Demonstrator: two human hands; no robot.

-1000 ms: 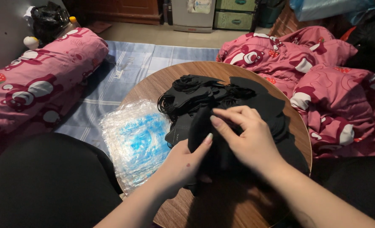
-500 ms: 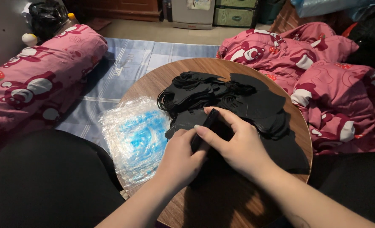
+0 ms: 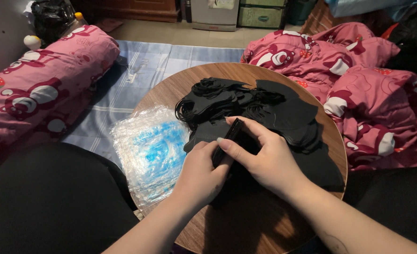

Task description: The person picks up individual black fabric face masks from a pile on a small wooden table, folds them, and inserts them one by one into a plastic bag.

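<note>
Both hands, left hand (image 3: 203, 174) and right hand (image 3: 265, 157), pinch a folded black mask stack (image 3: 227, 141) between their fingers; its long axis runs diagonally, pointing up-right over the round counter (image 3: 171, 89).

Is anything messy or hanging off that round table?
Yes. The clear plastic bags hang over the left edge of the round wooden table. The black masks lie in a loose, tangled heap, not a neat stack. Both hands, the left hand and the right hand, hold one folded mask.
</note>
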